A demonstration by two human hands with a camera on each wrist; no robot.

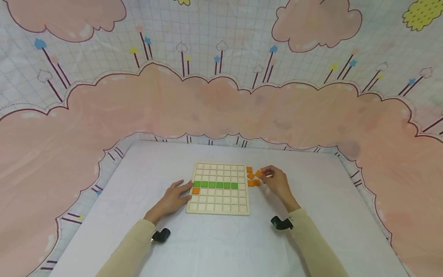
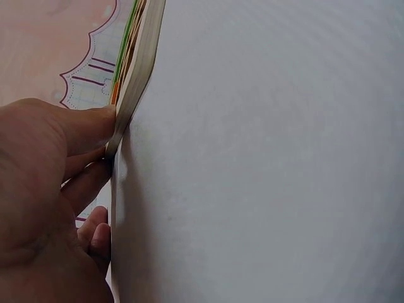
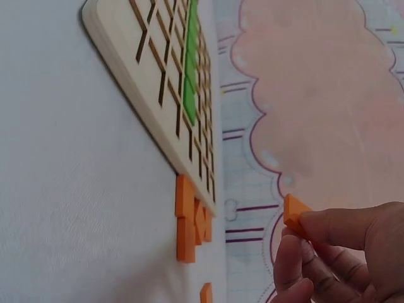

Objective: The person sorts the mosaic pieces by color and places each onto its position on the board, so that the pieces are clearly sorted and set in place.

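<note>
A pale wooden grid board (image 1: 218,212) lies on the white table. Several green square tiles (image 1: 212,184) fill most of one row, its rightmost cell bare. Below that row's left end sits one orange tile (image 1: 195,191). My left hand (image 1: 171,198) rests against the board's left edge, thumb and fingertips touching it, as the left wrist view also shows. To the right of the board, my right hand (image 1: 277,184) pinches an orange square tile (image 3: 292,211) between thumb and fingers, raised off the table. Several loose orange tiles (image 3: 185,218) lie beside the board's right edge.
Dark wrist cameras (image 1: 282,223) are strapped at both sleeves. A printed cloth (image 1: 221,107) with clouds and candle shapes surrounds the white table (image 1: 207,250) at the back and sides.
</note>
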